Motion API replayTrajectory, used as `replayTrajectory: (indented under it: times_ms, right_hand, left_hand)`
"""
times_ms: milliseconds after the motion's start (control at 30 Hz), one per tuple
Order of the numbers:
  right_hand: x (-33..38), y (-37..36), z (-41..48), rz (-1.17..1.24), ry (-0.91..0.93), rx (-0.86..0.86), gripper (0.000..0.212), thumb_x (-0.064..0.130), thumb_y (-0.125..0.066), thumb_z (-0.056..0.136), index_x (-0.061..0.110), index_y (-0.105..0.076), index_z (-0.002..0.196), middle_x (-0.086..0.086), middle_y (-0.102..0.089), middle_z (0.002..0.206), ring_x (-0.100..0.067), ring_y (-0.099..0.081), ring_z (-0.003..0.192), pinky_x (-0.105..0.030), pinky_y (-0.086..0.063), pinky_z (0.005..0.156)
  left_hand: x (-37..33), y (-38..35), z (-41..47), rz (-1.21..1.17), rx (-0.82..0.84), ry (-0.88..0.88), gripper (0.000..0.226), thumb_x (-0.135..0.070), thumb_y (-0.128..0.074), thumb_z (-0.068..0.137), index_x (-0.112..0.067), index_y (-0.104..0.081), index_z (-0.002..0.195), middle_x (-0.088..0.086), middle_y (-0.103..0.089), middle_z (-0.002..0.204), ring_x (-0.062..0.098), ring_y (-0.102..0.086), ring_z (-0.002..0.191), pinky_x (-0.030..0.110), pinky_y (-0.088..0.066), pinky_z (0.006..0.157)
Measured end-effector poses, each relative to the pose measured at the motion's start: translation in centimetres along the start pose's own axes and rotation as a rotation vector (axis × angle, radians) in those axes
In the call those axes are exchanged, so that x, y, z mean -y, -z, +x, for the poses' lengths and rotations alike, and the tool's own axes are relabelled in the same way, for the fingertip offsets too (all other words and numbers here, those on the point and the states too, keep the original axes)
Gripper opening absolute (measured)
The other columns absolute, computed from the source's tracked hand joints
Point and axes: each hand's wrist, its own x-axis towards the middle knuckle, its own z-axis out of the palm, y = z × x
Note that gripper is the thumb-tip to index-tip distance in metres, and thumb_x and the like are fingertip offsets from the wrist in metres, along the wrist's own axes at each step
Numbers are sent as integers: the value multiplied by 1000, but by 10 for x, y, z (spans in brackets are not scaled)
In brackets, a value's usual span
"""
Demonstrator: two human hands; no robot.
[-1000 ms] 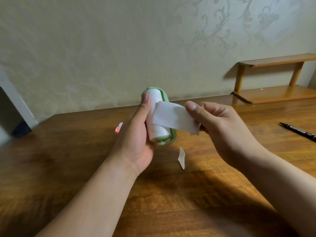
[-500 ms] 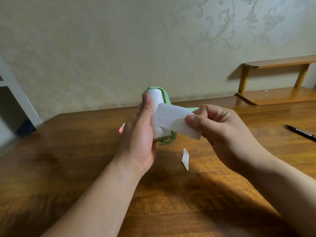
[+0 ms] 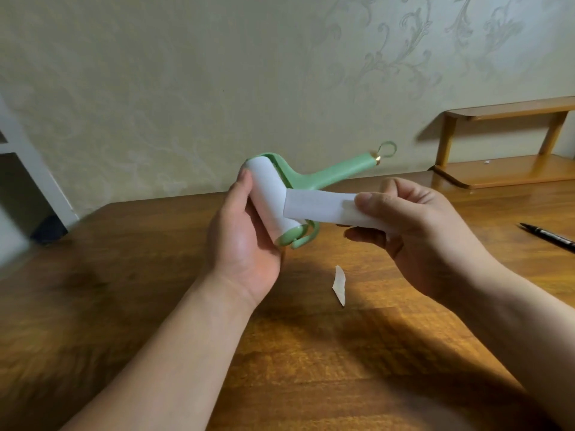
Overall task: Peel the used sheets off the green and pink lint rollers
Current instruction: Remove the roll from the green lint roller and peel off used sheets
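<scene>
Green lint roller (image 3: pixel 270 194) held above the wooden table (image 3: pixel 149 275), handle pointing to 2 o'clock. Left hand (image 3: pixel 245 244) grips the white roll, digits curled round it. Right hand (image 3: pixel 413 237), at 3 o'clock of the roll, pinches the partly peeled sheet (image 3: pixel 317 206) between thumb and fingers; the sheet's other end is attached to the roll. 1 paper scrap (image 3: pixel 339 284) lies at 5 o'clock of the roller; pen (image 3: pixel 547 236) at 3 o'clock.

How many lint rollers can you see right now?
1: the green lint roller, gripped in the left hand above the table. Another could be hidden behind that hand.
</scene>
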Motion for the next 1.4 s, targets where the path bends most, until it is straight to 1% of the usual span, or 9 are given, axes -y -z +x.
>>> replayTrajectory:
  times_ms: [200,333,433,633,867,967,1067,1233,1400]
  right_hand:
    - [0,1,1,19,-28,-43,31,8,-85,86,18,-57,82,-8,-73,91,-33,-81,92,-32,-64,63]
    - [4,2,1,-25,-102,-35,33,43,-82,89,15,-74,104,-12,-76,107,-24,-80,86,-32,-63,64]
    - [7,2,0,-73,-139,-31,52,67,-60,94,18,-76,100,-10,-75,89,-23,-73,77,-31,-60,63]
    - [5,6,0,-414,-50,-97,29,38,-71,103,34,-71,131,-2,-84,91,-19,-83,87,-31,-68,74]
    - [-3,4,3,-513,-32,-154,17,45,-68,104,35,-72,117,11,-84,99,-7,-81,93,-43,-68,89]
    - [1,-1,-3,-544,52,-145,38,67,-58,101,33,-72,109,11,-82,101,-7,-79,95,-47,-66,91]
    - [6,-10,-11,-544,96,-21,58,82,-62,88,26,-76,98,-9,-74,96,-25,-73,91,-54,-60,88]
    - [4,-10,-8,-465,14,109,34,36,-82,95,4,-70,91,-22,-69,89,-37,-61,80,-57,-51,79]
    - [3,-4,-5,-374,-22,122,41,34,-74,86,-5,-63,88,-7,-65,84,-14,-61,80,-25,-50,76]
  left_hand:
    - [7,-7,-6,138,-27,0,58,-66,-63,105,-24,-71,144,9,-79,118,25,-81,102,40,-64,78]
    - [6,-8,-7,252,-36,-45,41,-47,-71,105,-21,-73,136,11,-79,117,24,-79,98,37,-63,75]
    - [4,-9,-10,328,2,-64,36,-44,-73,104,-21,-76,132,13,-80,118,29,-79,101,46,-64,86]
    - [3,-12,-15,357,58,-9,43,-60,-72,94,-34,-80,127,5,-78,113,22,-75,101,41,-63,85]
    - [6,-12,-15,271,101,-16,48,-54,-77,89,-19,-85,120,9,-82,106,20,-80,96,40,-69,82]
    - [7,-14,-14,278,73,-21,67,-53,-79,89,-12,-72,142,23,-74,136,28,-73,115,42,-63,90]
    - [10,-12,-13,294,68,-21,70,-52,-84,92,-6,-68,143,19,-75,124,33,-72,115,49,-59,98]
    - [14,-11,-11,325,49,-3,62,-54,-78,93,-9,-74,135,22,-77,123,38,-77,118,57,-64,99]
    - [21,-10,-11,351,16,4,35,-45,-62,113,-20,-85,119,14,-79,116,32,-72,112,58,-56,109]
